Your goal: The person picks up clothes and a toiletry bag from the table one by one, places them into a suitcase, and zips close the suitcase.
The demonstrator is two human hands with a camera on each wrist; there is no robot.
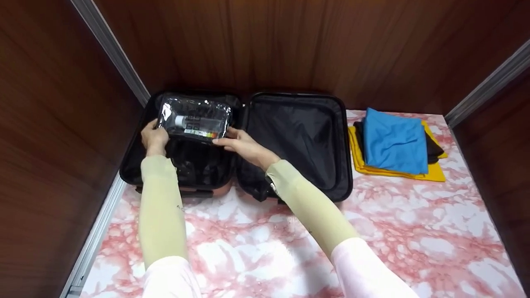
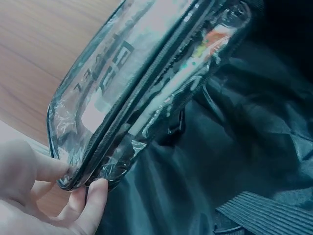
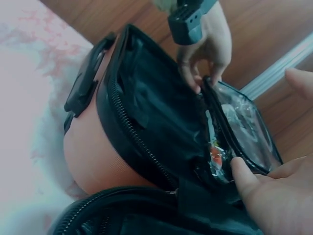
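A clear pouch (image 1: 207, 111) with black zipped edging is tilted over the left half (image 1: 203, 163) of an open black-lined suitcase. Through its plastic show a white-capped bottle (image 1: 179, 120) and a strip with coloured marks (image 1: 200, 133). My left hand (image 1: 154, 136) pinches the pouch's left end between thumb and fingers, at the zipped corner (image 2: 73, 183) in the left wrist view. At the opposite end my right hand (image 1: 246, 147) grips the lower corner, thumb in front and other fingers partly hidden behind. In the right wrist view its thumb (image 3: 244, 178) lies against the pouch edge.
The suitcase's right half (image 1: 294, 140) lies open beside the left one. Further right, folded blue cloth (image 1: 395, 142) tops a pile with black (image 1: 434, 150) and yellow cloth (image 1: 434, 173). Wooden panels (image 1: 269, 45) enclose the red-and-white marbled surface (image 1: 248, 248) at the back and sides.
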